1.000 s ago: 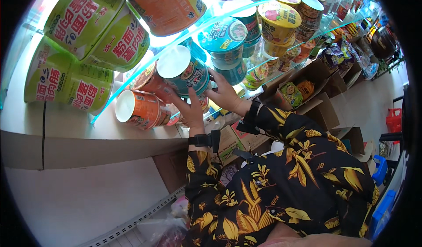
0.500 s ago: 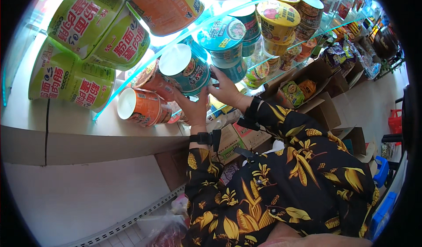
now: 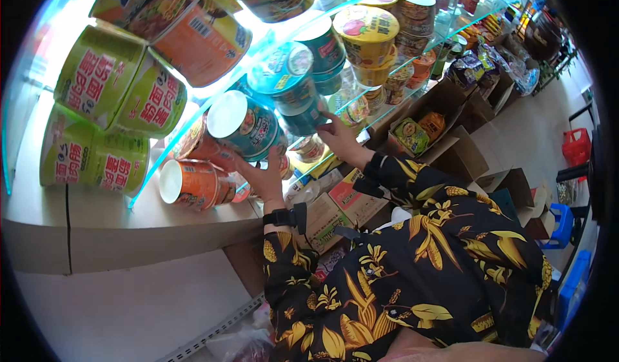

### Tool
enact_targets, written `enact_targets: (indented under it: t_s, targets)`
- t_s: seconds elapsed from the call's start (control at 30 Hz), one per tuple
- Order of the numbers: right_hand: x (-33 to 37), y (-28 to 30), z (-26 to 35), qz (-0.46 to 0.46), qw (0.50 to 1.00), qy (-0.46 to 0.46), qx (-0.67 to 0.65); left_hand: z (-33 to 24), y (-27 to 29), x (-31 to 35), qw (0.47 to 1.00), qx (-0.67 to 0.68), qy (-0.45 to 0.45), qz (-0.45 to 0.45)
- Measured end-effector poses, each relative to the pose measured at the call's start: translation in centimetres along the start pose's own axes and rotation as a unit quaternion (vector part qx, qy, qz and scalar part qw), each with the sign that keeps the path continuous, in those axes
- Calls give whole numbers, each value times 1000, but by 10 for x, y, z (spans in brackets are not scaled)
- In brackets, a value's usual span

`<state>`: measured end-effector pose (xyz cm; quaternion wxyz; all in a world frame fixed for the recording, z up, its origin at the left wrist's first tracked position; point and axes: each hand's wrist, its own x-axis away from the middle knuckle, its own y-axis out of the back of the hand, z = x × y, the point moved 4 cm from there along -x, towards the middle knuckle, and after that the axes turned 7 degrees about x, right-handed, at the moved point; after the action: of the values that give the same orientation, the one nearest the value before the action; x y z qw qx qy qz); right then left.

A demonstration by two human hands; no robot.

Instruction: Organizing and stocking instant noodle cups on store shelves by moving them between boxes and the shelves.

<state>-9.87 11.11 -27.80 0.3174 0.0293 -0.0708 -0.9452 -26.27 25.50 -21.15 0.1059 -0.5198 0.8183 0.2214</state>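
My left hand (image 3: 263, 178) is at the base of a teal instant noodle cup (image 3: 261, 130) with a white end, its fingers spread and their tips against the cup. This cup lies tilted on the glass shelf, above an orange noodle cup (image 3: 193, 185) lying on its side. My right hand (image 3: 343, 141) has its fingers apart, the tips touching the lower edge of a blue-teal noodle cup (image 3: 302, 120). A light-blue noodle cup (image 3: 280, 72) with a printed lid sits on top of that one. The undersides of the touched cups are partly hidden.
Large green noodle tubs (image 3: 100, 78) stand at the left, with an orange tub (image 3: 203, 39) above. Yellow noodle cups (image 3: 366, 36) are stacked farther right. The glass shelf edge (image 3: 174, 143) crosses between them. Cardboard boxes (image 3: 451, 159) and a red basket (image 3: 576, 146) are at the right.
The view has shifted, so the shelves sit lower and farther left. My right hand has come off the teal cup by my left hand and now touches the blue-teal cup to its right.
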Motion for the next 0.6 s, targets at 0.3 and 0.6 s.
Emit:
enact_targets:
  t_s: [0.3,0.6]
  targets:
    - [1,-5,4,39,999,4,1,-20,-8,4,1000,8,9,-1]
    - [13,30,-12,93,990,21,106,-53,-18,11,994,108,17,-24]
